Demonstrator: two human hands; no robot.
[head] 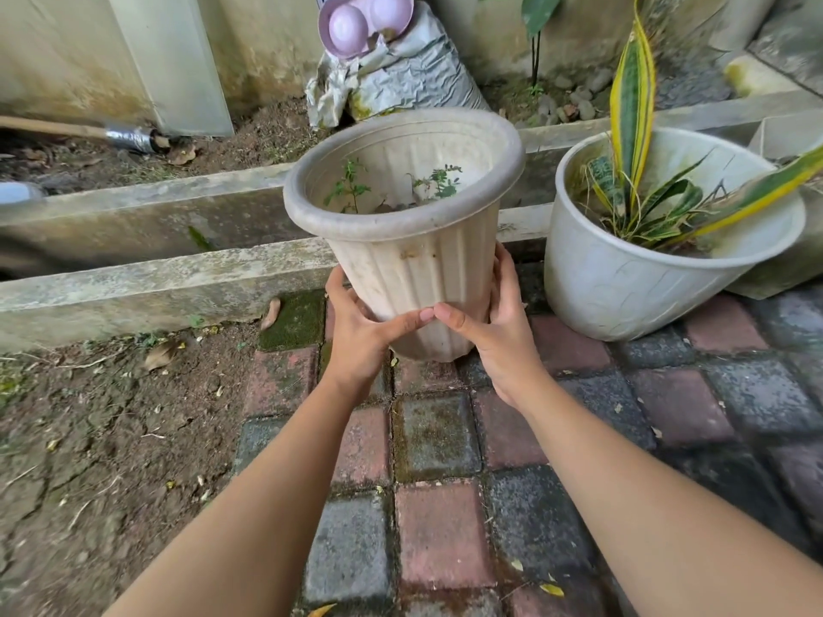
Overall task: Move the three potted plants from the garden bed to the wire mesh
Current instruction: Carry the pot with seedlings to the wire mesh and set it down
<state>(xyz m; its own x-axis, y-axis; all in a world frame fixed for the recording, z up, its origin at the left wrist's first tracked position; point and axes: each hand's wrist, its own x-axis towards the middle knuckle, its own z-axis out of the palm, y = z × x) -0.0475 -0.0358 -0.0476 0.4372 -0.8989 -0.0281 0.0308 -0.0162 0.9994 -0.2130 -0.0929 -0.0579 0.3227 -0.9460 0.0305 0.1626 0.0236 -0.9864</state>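
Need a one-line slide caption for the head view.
Both hands, left hand and right hand, grip a ribbed beige plastic pot above paving, beside a white plastic pot holding a snake plant.

Red and grey paving blocks (pixel 441 536) are covering the ground, with moss (pixel 294 320) growing on one. Bare soil (pixel 111 438) is lying to their left. A crumpled sack (pixel 401 77) is leaning against the wall (pixel 67 46), carrying a pink tray (pixel 363 20). A wooden handle (pixel 53 126) is lying on the dirt.
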